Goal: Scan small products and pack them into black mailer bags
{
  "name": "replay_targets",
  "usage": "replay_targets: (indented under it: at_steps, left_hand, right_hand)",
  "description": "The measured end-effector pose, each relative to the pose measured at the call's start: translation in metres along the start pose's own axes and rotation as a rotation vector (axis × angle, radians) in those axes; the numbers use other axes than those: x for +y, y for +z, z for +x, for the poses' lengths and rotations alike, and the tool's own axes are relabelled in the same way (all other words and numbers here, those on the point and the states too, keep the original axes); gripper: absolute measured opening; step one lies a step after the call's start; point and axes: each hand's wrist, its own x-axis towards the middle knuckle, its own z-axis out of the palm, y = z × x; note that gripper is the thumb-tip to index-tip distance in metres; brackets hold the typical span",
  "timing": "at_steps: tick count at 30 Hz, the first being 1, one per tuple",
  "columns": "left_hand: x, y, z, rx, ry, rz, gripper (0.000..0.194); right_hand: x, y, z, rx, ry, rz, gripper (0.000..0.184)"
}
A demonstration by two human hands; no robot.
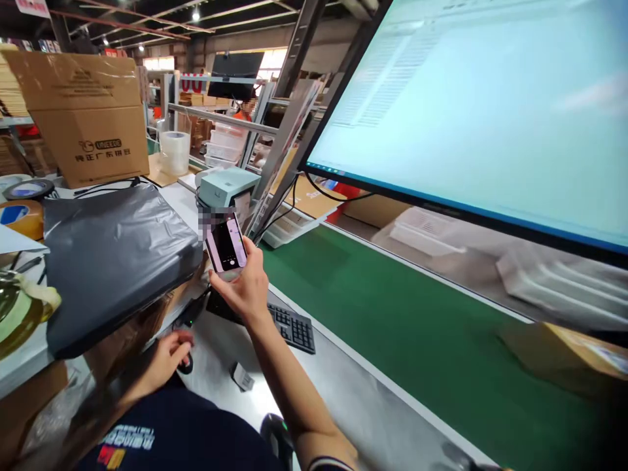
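My right hand (245, 281) is raised in front of me, its fingers wrapped round a smartphone (226, 245). The phone's screen is lit, mostly dark in the middle, with a round white button near its lower edge. Just behind the phone stands a pale green-grey label printer (228, 186). Low on the left, my left hand (169, 360) rests with loosely bent fingers, thumb and forefinger apart, and nothing visible in it. A black mouse (185, 364) lies partly hidden beside it. Below my right wrist is a black keyboard (292, 327), partly covered by the hand.
A black plastic-wrapped parcel (122, 255) lies on the left, near tape rolls (22, 219) and a carton (93, 124). A large monitor (471, 118) hangs at upper right over a green conveyor belt (392, 327). A blurred parcel (564, 356) sits on the belt.
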Motion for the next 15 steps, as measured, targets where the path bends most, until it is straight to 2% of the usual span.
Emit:
replay_targets:
  at_steps: [3, 9, 12, 15]
  left_hand:
    - [0.044, 0.009, 0.021, -0.045, 0.139, -0.051, 0.044]
    - [0.13, 0.042, 0.053, -0.17, 0.561, -0.222, 0.077]
    - [0.15, 0.058, 0.056, -0.19, 0.611, -0.26, 0.074]
    - [0.142, 0.069, 0.051, -0.125, 0.551, -0.27, 0.073]
  right_hand:
    - [0.0, -0.001, -0.007, 0.002, 0.047, 0.019, 0.09]
    - [-0.003, -0.008, -0.03, 0.005, 0.125, 0.096, 0.093]
    - [-0.004, -0.014, -0.038, -0.007, 0.166, 0.12, 0.096]
    - [0.001, -0.025, -0.033, -0.038, 0.202, 0.147, 0.095]
